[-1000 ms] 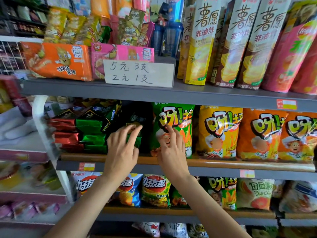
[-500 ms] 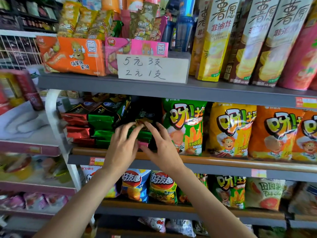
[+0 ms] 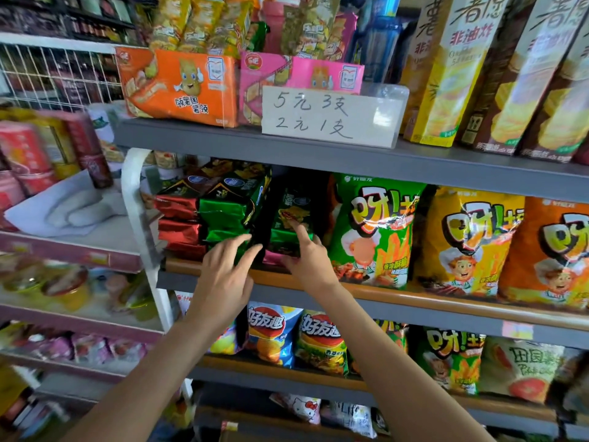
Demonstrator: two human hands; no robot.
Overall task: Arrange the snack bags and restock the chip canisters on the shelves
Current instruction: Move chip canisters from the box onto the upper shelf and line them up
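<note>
On the middle shelf (image 3: 414, 301) a stack of dark green foil snack packs (image 3: 229, 212) lies beside red foil packs (image 3: 178, 218). My left hand (image 3: 223, 275) touches the lower green packs with straight, spread fingers. My right hand (image 3: 309, 260) presses its straight fingers against a second green pack stack (image 3: 291, 215), which has a pink pack at its base. A large green chip bag (image 3: 373, 231) stands upright just right of that hand. Tall yellow chip cartons (image 3: 452, 68) stand on the top shelf.
Orange and yellow chip bags (image 3: 471, 244) fill the middle shelf to the right. An orange display box (image 3: 181, 87), a pink box and a handwritten price card (image 3: 331, 116) sit on the top shelf. Blue and green bags (image 3: 271, 336) line the lower shelf. A white rack (image 3: 137, 199) stands left.
My right hand left the large green chip bag and moved left onto the small green packs. My left hand stayed on the green stack. The view shifted closer and to the left.
</note>
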